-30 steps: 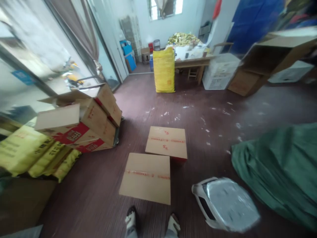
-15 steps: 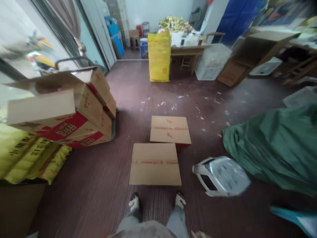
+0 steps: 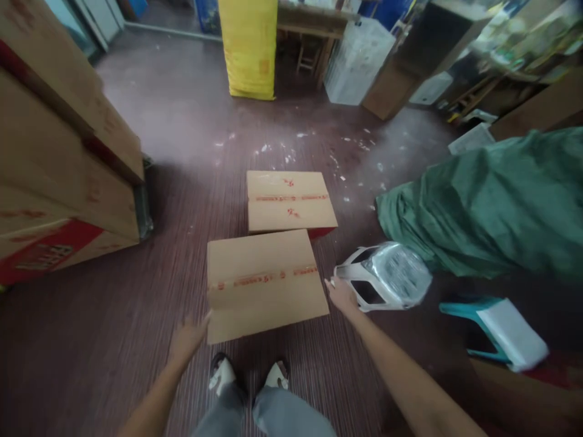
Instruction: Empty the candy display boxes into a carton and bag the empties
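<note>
I see both bare hands reaching down toward the near carton (image 3: 264, 282), a sealed brown cardboard box lying flat on the dark floor (image 3: 113, 340) just ahead of my feet (image 3: 248, 376), its top crossed by a strip of red-printed tape. My left hand (image 3: 189, 340) is at the near carton's lower left corner, fingers spread apart, close to the edge; blur keeps me from telling whether it touches. My right hand (image 3: 341, 295) is at the carton's right edge near the lower corner, its grip also apart, fingers loose, holding nothing that I can make out.

Directly beyond the near carton, touching its far edge, lies a second carton (image 3: 289, 200) of the same kind, with a red side showing at its right. Just right of the near carton, beside my right hand, sits a white plastic piece wrapped in clear film (image 3: 385, 276). Farther right of it is a heap of green cloth (image 3: 492, 200), and a teal stool (image 3: 492, 328) with a white pad. Left of the near carton, well apart, stands a stack of larger cartons (image 3: 59, 164). Far beyond it a yellow sack (image 3: 248, 45) stands upright.
</note>
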Action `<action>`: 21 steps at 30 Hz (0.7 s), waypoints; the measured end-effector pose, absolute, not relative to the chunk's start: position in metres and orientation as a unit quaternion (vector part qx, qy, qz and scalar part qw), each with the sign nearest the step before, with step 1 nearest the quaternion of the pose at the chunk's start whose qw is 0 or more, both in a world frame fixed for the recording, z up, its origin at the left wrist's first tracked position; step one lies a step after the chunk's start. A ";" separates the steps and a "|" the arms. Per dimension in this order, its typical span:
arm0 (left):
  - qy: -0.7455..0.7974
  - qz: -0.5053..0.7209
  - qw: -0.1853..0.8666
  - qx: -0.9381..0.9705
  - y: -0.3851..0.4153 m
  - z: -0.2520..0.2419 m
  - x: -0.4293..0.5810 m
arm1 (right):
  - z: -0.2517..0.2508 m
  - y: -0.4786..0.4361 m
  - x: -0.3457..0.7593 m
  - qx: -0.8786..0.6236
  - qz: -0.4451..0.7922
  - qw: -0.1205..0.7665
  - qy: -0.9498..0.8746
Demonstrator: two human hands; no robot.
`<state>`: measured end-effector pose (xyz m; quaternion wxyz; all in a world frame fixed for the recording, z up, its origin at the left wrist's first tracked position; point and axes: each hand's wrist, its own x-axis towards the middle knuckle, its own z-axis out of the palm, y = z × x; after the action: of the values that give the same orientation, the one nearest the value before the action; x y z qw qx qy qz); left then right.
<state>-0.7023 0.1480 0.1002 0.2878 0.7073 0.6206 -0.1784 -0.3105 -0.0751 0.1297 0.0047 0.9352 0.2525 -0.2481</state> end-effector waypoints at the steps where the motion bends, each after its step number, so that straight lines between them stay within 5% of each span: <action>1: 0.623 -0.185 0.288 0.703 0.151 0.082 -0.691 | 0.110 -0.071 -0.303 0.940 -0.239 0.008 0.243; 9: 0.692 -0.106 0.173 0.693 0.122 0.000 -0.639 | -0.017 -0.089 -0.324 0.971 -0.167 -0.042 0.168; 21: 0.683 -0.066 0.139 0.714 0.117 -0.012 -0.633 | -0.048 -0.103 -0.316 0.909 0.145 -0.230 0.315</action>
<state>-0.6329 0.1172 -0.0120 0.1392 0.7143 0.6828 -0.0656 -0.3163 -0.1033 -0.0483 -0.2299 0.9094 0.3152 0.1445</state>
